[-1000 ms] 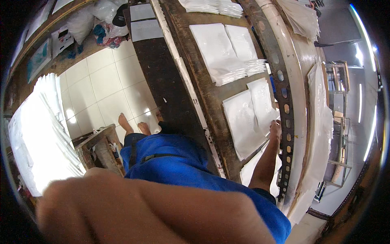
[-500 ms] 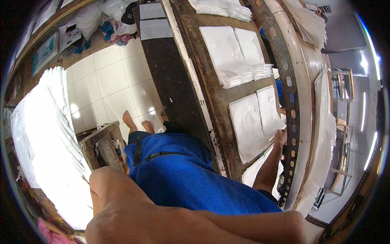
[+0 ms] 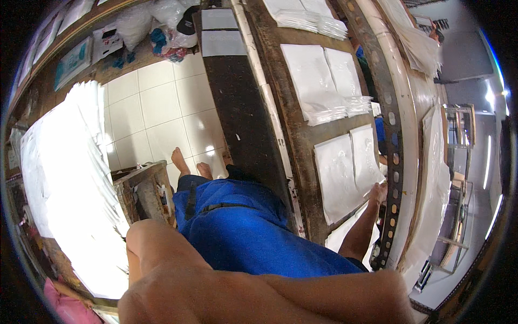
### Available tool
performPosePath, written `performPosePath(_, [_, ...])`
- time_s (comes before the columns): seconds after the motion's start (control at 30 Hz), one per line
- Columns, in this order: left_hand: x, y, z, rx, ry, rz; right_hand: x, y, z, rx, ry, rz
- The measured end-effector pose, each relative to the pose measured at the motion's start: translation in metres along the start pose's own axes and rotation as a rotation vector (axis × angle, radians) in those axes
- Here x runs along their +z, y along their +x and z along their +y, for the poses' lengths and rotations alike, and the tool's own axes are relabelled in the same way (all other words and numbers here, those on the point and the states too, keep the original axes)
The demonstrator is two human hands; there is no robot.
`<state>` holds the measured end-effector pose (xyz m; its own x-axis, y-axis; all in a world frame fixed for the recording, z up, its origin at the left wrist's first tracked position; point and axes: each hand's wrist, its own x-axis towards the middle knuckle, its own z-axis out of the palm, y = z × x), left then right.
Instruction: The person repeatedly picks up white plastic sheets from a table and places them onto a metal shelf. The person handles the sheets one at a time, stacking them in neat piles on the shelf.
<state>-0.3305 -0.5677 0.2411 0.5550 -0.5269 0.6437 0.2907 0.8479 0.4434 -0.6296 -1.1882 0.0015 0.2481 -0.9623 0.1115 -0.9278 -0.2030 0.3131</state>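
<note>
Bare skin of my left hand and arm (image 3: 259,297) fills the lower edge, very close to the camera. Its fingers cannot be made out. My right arm reaches from a dark sleeve beside the blue shirt toward the worktable on the right. My right hand (image 3: 379,191) lies at the near right corner of a pair of glossy white stacks (image 3: 337,178), which look like flat plastic bags. Its fingers seem stretched out over the stack's edge, though they are small in view. Part of another white stack (image 3: 339,233) shows beside that forearm.
More white stacks (image 3: 310,81) lie farther along the brown worktable (image 3: 297,162). A perforated metal rail (image 3: 395,162) runs along its right side. A large white pile (image 3: 70,189) stands left, beside a wooden stool (image 3: 143,186). A person in pink (image 3: 67,305) is at lower left.
The whole view has shifted slightly, so the table, stacks and floor sit farther right and lower. My right hand stays at the same stack corner.
</note>
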Motion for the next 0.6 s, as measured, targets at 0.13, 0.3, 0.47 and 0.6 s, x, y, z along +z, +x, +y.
performPosePath(0.13, [-0.001,-0.001,0.004,0.041,0.089,0.041,-0.033,-0.007,-0.034,0.126,0.309,0.157])
performPosePath(0.3, [-0.009,-0.002,0.016,0.085,0.154,0.068,-0.052,-0.003,-0.084,-0.42,0.362,0.74])
performPosePath(0.47, [-0.006,-0.004,0.024,0.154,0.248,0.145,-0.159,-0.101,-0.231,-0.729,0.921,0.45])
performPosePath(0.6, [-0.014,-0.013,0.039,0.222,0.336,0.225,-0.209,-0.181,-0.326,-0.838,1.285,0.007])
